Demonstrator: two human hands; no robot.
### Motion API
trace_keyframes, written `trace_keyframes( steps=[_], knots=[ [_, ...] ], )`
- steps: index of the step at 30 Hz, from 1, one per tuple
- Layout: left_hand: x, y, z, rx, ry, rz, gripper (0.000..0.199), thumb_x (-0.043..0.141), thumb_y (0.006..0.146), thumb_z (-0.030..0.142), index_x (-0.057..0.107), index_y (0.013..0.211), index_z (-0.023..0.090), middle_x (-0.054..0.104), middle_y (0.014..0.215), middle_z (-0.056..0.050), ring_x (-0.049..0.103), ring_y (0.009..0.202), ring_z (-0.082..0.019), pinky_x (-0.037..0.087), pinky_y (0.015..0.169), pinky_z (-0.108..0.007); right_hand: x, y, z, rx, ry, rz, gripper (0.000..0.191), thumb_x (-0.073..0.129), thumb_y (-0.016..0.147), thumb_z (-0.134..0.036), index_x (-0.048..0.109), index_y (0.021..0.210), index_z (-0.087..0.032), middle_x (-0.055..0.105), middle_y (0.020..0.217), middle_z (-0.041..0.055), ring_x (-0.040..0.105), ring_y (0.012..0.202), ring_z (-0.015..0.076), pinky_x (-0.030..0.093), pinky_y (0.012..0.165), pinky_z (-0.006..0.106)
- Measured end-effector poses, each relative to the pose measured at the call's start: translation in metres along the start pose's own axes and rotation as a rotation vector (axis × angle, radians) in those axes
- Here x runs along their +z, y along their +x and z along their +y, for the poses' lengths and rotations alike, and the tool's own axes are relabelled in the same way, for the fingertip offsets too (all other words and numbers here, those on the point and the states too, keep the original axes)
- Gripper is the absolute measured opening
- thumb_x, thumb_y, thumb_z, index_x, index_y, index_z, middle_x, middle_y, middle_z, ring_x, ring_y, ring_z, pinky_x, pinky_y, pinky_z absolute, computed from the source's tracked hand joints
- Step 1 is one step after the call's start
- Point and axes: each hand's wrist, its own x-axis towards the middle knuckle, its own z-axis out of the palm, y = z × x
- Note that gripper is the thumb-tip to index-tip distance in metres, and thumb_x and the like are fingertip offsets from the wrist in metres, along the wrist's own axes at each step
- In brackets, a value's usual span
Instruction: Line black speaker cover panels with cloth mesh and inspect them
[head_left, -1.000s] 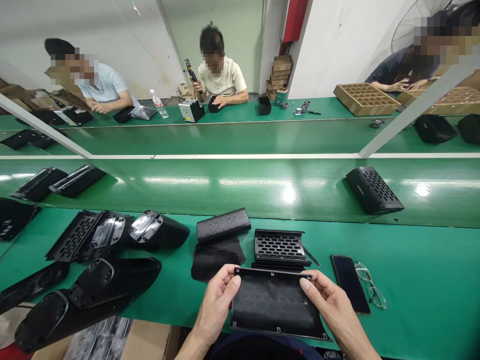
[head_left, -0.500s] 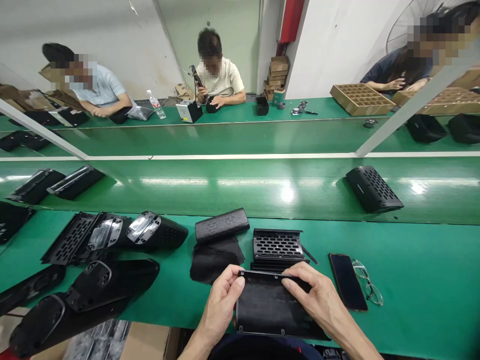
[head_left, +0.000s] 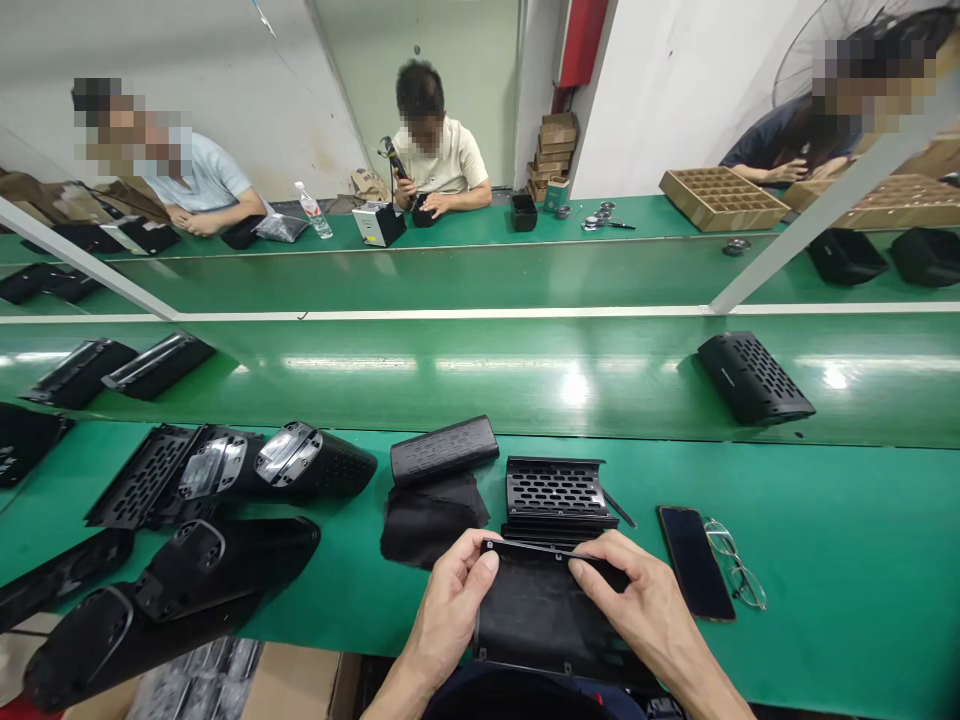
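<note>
Both my hands hold a black panel [head_left: 544, 610] at the front edge of the green table. Its inner face looks dark and smooth, with small screw tabs along the far and near edges. My left hand [head_left: 454, 600] pinches the far left corner, thumb on the inner face. Along the far edge, toward the right, my right hand [head_left: 634, 590] presses with its thumb. Just beyond stands a slotted black grille panel [head_left: 555, 487], a thin black strip [head_left: 619, 508] beside it. Folded black cloth [head_left: 431, 520] lies to the left, below another slotted black cover [head_left: 444, 450].
Several black housings [head_left: 315, 465] crowd the table's left side. A phone [head_left: 696, 563] and eyeglasses [head_left: 736, 565] lie at right. Behind runs a green belt carrying a black slotted unit [head_left: 754, 378]. Across it, three people sit at a far bench. A cardboard box [head_left: 292, 680] sits low left.
The panel and my hands have shifted slightly right, and the panel's far edge now slants more. The black units on the near belt have slid a little to the right.
</note>
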Motion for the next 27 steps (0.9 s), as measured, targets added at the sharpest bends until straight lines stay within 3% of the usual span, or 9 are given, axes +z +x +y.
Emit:
trace_keyframes(
  steps=[9,12,14,15,17,20,24,27],
  knots=[
    [-0.001,0.002,0.003,0.012,0.001,0.018,0.044,0.059,0.098,0.059,0.069,0.115,0.019,0.056,0.087,0.000,0.048,0.083,-0.017,0.040,0.078,-0.026,0.000,0.001,-0.005,-0.020,0.014,0.008,0.027,0.061,0.100,-0.053,0.075,0.092,-0.031,0.070,0.093,0.0002,0.066,0.089,0.0212,0.046,0.083,0.034],
    [-0.003,0.002,0.002,0.021,-0.011,0.019,0.043,0.060,0.098,0.058,0.068,0.114,0.020,0.058,0.089,-0.001,0.050,0.085,-0.017,0.041,0.079,-0.027,-0.005,0.001,-0.004,0.014,0.089,0.009,0.030,0.065,0.096,-0.057,0.076,0.106,-0.031,0.072,0.105,0.0026,0.067,0.100,0.0233,0.048,0.091,0.034],
    [-0.007,0.002,-0.001,0.028,-0.016,0.032,0.041,0.061,0.097,0.058,0.068,0.113,0.021,0.061,0.092,-0.001,0.052,0.086,-0.018,0.042,0.080,-0.028,-0.011,-0.002,-0.003,0.109,0.245,0.035,0.046,0.071,0.089,-0.063,0.073,0.120,-0.028,0.072,0.115,0.0065,0.066,0.107,0.0263,0.052,0.093,0.035],
    [-0.008,0.002,-0.002,0.034,-0.019,0.045,0.040,0.061,0.097,0.057,0.068,0.113,0.021,0.062,0.093,-0.002,0.053,0.087,-0.018,0.042,0.081,-0.028,-0.015,-0.005,-0.002,0.171,0.336,0.045,0.054,0.072,0.087,-0.065,0.071,0.125,-0.027,0.071,0.115,0.0079,0.066,0.106,0.0267,0.054,0.090,0.034],
    [-0.011,0.002,-0.003,0.051,-0.029,0.072,0.038,0.062,0.098,0.056,0.068,0.113,0.022,0.064,0.098,-0.003,0.054,0.092,-0.019,0.043,0.086,-0.028,-0.020,-0.011,-0.001,0.284,0.478,0.028,0.058,0.073,0.086,-0.069,0.070,0.123,-0.024,0.070,0.098,0.0060,0.065,0.088,0.0222,0.055,0.077,0.030],
    [-0.013,0.003,-0.005,0.074,-0.048,0.096,0.038,0.062,0.098,0.056,0.069,0.114,0.022,0.065,0.103,-0.003,0.055,0.097,-0.020,0.043,0.089,-0.028,-0.023,-0.023,0.001,0.384,0.607,-0.094,0.052,0.071,0.088,-0.069,0.069,0.107,-0.021,0.051,0.070,-0.0034,0.046,0.059,0.0128,0.048,0.056,0.024],
    [-0.014,0.004,-0.008,0.048,-0.050,0.066,0.040,0.060,0.099,0.056,0.068,0.117,0.022,0.066,0.101,-0.003,0.056,0.094,-0.019,0.045,0.085,-0.027,-0.014,-0.033,0.007,0.393,0.673,-0.178,0.052,0.069,0.089,-0.071,0.062,0.087,-0.020,0.035,0.063,-0.0073,0.033,0.052,0.0099,0.042,0.044,0.023],
    [-0.016,0.004,-0.008,0.042,-0.064,0.059,0.039,0.058,0.101,0.055,0.067,0.122,0.023,0.067,0.107,-0.003,0.057,0.100,-0.019,0.046,0.090,-0.028,-0.008,-0.034,0.012,0.402,0.688,-0.160,0.050,0.068,0.090,-0.070,0.060,0.089,-0.021,0.031,0.062,-0.0085,0.031,0.050,0.0096,0.041,0.043,0.023]
  ],
)
